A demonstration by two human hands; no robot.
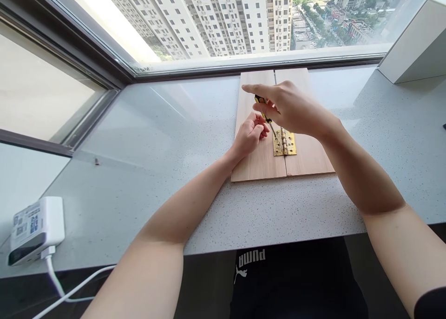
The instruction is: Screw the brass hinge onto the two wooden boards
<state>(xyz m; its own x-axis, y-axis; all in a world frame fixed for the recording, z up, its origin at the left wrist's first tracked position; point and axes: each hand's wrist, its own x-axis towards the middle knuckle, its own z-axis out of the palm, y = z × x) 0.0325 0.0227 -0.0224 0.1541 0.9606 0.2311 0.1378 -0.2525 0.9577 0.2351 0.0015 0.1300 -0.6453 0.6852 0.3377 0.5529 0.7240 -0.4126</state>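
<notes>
Two light wooden boards (pixel 258 163) lie side by side on the speckled grey sill, joined near their front end by a brass hinge (pixel 285 142). My right hand (pixel 289 107) is closed around a yellow-and-black screwdriver (pixel 264 109), its tip pointing down at the hinge's left leaf. My left hand (pixel 249 133) rests on the left board just beside the hinge, fingers curled in a pinch; what they pinch is too small to make out.
The grey countertop (pixel 167 170) runs under a large window. A white device with a cable (pixel 35 228) sits at the front left edge. A white box (pixel 414 45) stands at the far right. A small dark speck (pixel 96 161) lies left of centre.
</notes>
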